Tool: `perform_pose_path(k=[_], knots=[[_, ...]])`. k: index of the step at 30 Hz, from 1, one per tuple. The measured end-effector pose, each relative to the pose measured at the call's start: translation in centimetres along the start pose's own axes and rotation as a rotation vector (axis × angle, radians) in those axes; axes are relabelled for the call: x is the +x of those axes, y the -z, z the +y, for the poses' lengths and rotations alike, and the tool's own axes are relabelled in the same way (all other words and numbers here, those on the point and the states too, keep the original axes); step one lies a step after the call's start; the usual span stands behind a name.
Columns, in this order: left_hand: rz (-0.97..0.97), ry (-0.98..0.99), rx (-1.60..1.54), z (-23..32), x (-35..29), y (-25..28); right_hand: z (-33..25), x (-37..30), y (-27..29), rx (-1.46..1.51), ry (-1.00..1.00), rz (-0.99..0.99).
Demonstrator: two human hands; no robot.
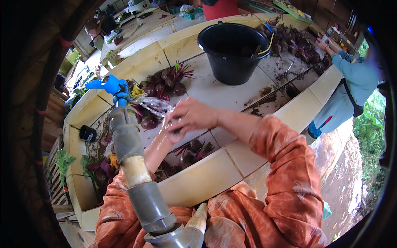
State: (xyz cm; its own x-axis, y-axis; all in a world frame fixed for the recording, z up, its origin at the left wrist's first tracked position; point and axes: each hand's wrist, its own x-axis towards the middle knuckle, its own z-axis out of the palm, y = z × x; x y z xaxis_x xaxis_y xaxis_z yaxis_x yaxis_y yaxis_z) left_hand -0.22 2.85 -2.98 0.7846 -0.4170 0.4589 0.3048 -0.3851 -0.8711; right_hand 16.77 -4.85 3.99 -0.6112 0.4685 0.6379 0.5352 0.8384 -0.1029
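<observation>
My right hand (193, 115) lies across my left hand (168, 133), both wet and blurred by motion. A stream of water (155, 106) from the blue tap (111, 85) splashes onto them. A small dark patch shows between the hands; what it is I cannot make out. The right hand covers most of the left hand's fingers. Behind the hands, a pile of beetroots with red stems (167, 82) lies on the white tiled basin floor (202, 89). More beetroots (192, 155) sit in the trough close to my body.
The upright grey pipe (129, 132) stands before my left arm. A large black bucket (233, 53) stands on the tiles, with more beetroots (289, 37) beyond. The basin's yellow tiled rim (202, 180) runs before me. A co-worker in light blue (351, 78) stands at right.
</observation>
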Motion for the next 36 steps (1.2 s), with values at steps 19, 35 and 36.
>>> perform_pose_path(k=[19, 35, 36], knots=[[0.357, -1.502, 2.28, -4.3, 1.8, 1.8, 2.8, -2.0, 3.1, 0.041, -0.457, 0.094], [0.147, -2.041, 1.849, -2.3, 3.3, 2.1, 0.3, 0.4, -1.1, 0.077, -0.034, 0.057], [0.14, -2.051, 1.908, -2.3, 3.3, 2.3, 0.4, 0.4, -1.0, 0.066, -0.015, 0.061]])
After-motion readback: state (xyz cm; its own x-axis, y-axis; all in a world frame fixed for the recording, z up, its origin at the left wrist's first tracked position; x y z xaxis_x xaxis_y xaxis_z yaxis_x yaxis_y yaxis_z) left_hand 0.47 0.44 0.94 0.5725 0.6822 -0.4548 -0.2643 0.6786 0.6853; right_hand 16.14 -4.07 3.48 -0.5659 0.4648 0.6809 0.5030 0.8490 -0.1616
